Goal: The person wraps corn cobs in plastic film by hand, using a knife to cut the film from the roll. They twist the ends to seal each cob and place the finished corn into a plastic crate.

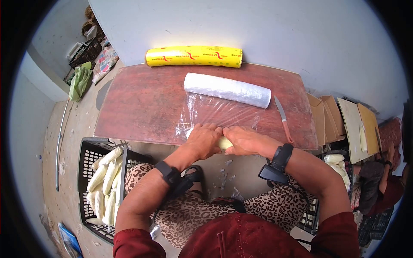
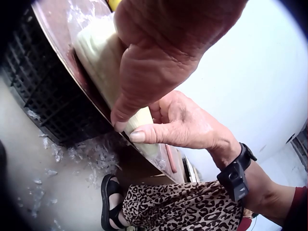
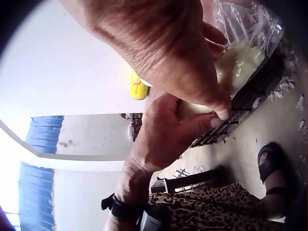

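Note:
At the table's front edge, both hands grip a pale yellow-green corn cob (image 1: pixel 223 142) (image 2: pixel 98 53) (image 3: pixel 239 67). The left hand (image 1: pixel 204 139) (image 2: pixel 159 62) (image 3: pixel 161 127) curls round one part, thumb on the near side. Beside it the right hand (image 1: pixel 247 141) (image 2: pixel 185 122) (image 3: pixel 163 53) holds the other part, thumb also near. Clear film (image 1: pixel 206 109) (image 3: pixel 240 21) stretches from a white roll (image 1: pixel 228 89) to the cob and lies over part of it. The fingers' far sides are partly hidden.
A yellow printed roll (image 1: pixel 193 56) lies at the table's (image 1: pixel 133 103) back. A knife (image 1: pixel 284 120) rests at the right. Black crates of pale cobs (image 1: pixel 105 176) stand left and right below the table. Film scraps (image 2: pixel 96 154) litter the floor; cardboard (image 1: pixel 331 118) stands at the right.

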The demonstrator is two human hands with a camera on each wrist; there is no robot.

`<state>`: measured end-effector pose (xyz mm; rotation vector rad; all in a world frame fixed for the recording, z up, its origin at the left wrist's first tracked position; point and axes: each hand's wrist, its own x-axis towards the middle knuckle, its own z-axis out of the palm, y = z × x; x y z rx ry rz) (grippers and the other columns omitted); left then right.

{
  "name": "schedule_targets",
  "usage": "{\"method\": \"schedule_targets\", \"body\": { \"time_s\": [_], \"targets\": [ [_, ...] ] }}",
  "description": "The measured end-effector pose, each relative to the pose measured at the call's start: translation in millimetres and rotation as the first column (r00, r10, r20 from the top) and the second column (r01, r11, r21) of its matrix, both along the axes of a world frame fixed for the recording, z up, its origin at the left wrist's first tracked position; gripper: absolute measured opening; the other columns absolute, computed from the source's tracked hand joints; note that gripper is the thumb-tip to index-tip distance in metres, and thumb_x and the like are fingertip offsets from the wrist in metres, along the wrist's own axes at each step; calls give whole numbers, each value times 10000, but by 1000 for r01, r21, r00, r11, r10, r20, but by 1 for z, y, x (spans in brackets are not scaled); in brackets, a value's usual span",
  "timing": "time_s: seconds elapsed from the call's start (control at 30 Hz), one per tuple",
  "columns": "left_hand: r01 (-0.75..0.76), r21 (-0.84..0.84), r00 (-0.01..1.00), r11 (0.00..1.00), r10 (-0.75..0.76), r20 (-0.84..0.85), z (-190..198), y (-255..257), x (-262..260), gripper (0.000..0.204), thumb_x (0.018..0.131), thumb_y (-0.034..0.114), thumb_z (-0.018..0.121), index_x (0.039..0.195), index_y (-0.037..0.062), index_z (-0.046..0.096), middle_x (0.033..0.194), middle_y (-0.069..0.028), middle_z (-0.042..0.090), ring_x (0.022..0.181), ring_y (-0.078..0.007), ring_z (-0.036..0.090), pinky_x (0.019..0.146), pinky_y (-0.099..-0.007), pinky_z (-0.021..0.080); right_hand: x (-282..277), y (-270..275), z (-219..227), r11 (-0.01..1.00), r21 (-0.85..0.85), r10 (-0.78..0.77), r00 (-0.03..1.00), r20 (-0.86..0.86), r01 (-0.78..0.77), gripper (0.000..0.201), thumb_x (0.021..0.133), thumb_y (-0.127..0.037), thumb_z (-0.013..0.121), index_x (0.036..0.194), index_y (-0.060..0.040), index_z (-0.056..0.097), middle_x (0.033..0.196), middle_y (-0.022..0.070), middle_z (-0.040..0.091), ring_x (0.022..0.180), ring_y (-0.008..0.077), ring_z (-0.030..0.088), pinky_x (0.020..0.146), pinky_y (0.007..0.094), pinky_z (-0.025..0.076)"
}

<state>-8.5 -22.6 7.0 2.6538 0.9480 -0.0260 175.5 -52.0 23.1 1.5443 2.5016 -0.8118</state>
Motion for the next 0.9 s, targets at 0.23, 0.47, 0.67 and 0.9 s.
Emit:
{"method": "schedule_targets", "body": {
  "time_s": [0.23, 0.47, 0.67, 0.9],
  "targets": [
    [3, 5, 1000, 1000, -3, -9, -1, 1, -1, 533, 697, 280, 790, 1125, 67, 555, 1085, -102, 584, 1105, -294, 546, 907, -412, 407, 0, -3, 3, 1000, 23, 20, 1000, -8, -20, 441, 787, -268, 705, 1042, 45, 526, 1058, 240, 603, 1029, 402, 578, 879, 462, 466],
    [12, 2, 999, 1000, -12, -30, 1, 2, -2, 542, 687, 275, 798, 1123, 71, 549, 1082, -100, 587, 1084, -296, 564, 897, -412, 423, -1, -4, 2, 998, 49, 27, 1000, 5, -27, 470, 775, -276, 732, 1061, 51, 552, 1040, 236, 632, 1005, 395, 617, 858, 466, 496],
    [-23, 32, 999, 999, 24, -33, 0, 7, -10, 545, 650, 310, 814, 1069, 58, 572, 1064, -121, 601, 1078, -321, 561, 913, -427, 437, -1, -5, 1, 998, 57, 31, 999, 11, -32, 477, 777, -282, 731, 1063, 49, 543, 1034, 244, 631, 1001, 401, 618, 854, 467, 498],
    [-67, 34, 995, 997, 69, -74, 5, 9, -22, 542, 639, 299, 820, 1061, 55, 583, 1078, -113, 601, 1094, -311, 555, 916, -432, 446, -1, -5, 2, 997, 61, 43, 999, 18, -44, 477, 782, -289, 730, 1067, 43, 541, 1030, 247, 630, 997, 400, 620, 853, 466, 499]
  ]
}}
